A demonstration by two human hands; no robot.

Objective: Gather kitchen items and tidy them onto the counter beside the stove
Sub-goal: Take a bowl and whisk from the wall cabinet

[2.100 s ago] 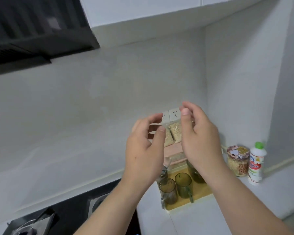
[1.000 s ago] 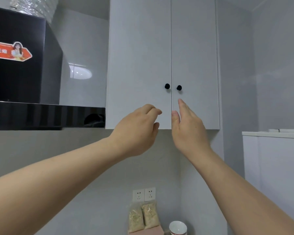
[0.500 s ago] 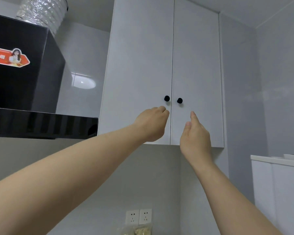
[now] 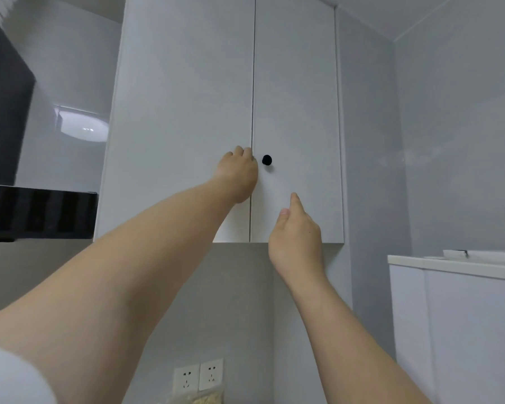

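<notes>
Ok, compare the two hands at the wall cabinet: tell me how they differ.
Height: the left hand is up at the left door's inner edge, level with the right door's black knob; the right hand is lower, below that knob.
Fingers: the left hand's are curled against the door, any grip hidden; the right hand's are straight, pointing up, holding nothing.
Shared: both are bare and raised toward the closed doors.

Two hands (image 4: 296,237), two doors (image 4: 187,112), two sockets (image 4: 186,379)
</notes>
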